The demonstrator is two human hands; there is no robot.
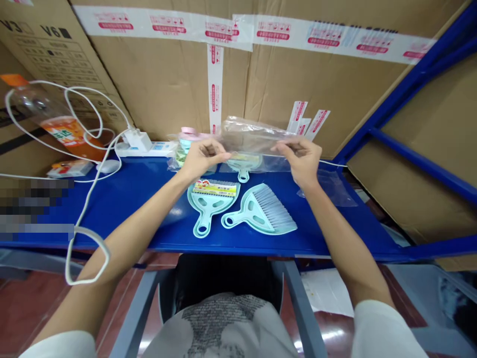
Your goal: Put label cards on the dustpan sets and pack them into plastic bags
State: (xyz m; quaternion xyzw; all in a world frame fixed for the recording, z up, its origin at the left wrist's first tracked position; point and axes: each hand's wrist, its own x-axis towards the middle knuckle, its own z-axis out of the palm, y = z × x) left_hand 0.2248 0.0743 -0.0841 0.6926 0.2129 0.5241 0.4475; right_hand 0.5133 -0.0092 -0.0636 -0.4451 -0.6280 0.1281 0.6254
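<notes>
A clear plastic bag [257, 136] is stretched between my two hands above the back of the blue table. My left hand [206, 156] pinches its left end, and my right hand [301, 156] pinches the right end. Below lie light-blue mini dustpan-and-brush sets. One dustpan set [212, 204] has a yellow and red label across its bristles. To its right, another dustpan set [261, 211] shows bare grey bristles and no label. Behind them, a third dustpan set [244, 166] is partly covered by the bag and my left hand.
An orange drink bottle [65, 127], looping white cable [87, 204] and power strip [160, 148] occupy the left side. A pink-capped item [186, 141] stands behind my left hand. Another clear bag [331, 189] lies at right. Cardboard [167, 74] walls the back; a blue frame [421, 166] borders the right.
</notes>
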